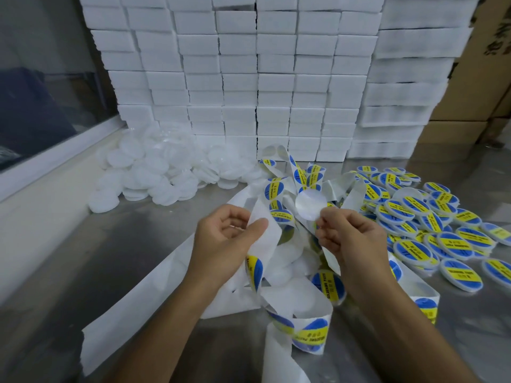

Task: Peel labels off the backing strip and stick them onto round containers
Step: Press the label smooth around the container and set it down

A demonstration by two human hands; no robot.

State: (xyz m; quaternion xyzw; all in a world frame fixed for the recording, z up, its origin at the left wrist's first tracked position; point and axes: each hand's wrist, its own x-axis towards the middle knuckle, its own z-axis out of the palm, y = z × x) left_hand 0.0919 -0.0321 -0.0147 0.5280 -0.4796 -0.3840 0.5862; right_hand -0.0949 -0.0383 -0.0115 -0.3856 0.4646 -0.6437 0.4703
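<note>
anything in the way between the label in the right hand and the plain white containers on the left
Yes: the left hand, gripping the backing strip, sits between the peeled label pinched by the right hand and the unlabelled containers.

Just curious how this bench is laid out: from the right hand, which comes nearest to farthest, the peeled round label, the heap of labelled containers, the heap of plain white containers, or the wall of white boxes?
1. Peeled round label, pinched by the right hand.
2. Labelled containers, on the right.
3. Plain white containers, far left.
4. White boxes, stacked at the back.

Soft even light, wide-angle bowed edges
</note>
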